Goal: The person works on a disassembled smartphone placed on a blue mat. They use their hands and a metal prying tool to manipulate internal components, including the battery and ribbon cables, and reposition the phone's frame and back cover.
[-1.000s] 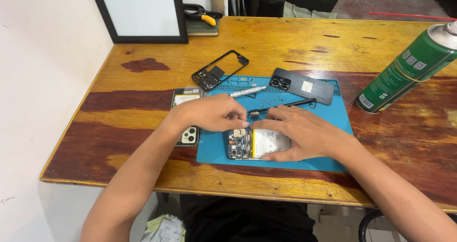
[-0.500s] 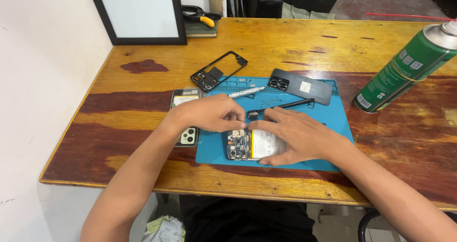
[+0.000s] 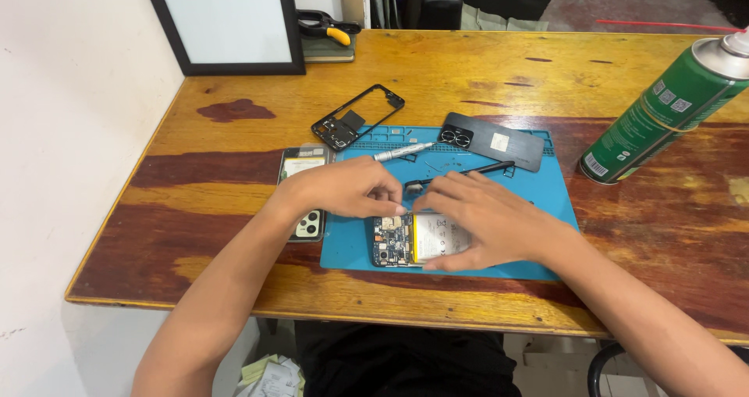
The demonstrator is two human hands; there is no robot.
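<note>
While both hands work over an opened phone (image 3: pixel 413 239) on the blue mat (image 3: pixel 546 202), the left hand (image 3: pixel 351 188) pinches at its top edge and the right hand (image 3: pixel 476 221) presses flat, fingers released, on the battery; a slip could scatter tiny parts. Tweezers (image 3: pixel 460 174), a screwdriver (image 3: pixel 402 153), a back cover (image 3: pixel 491 141), a bare frame (image 3: pixel 357 117) and a spray can (image 3: pixel 663 112) crowd the worktop (image 3: pixel 234 186).
</note>
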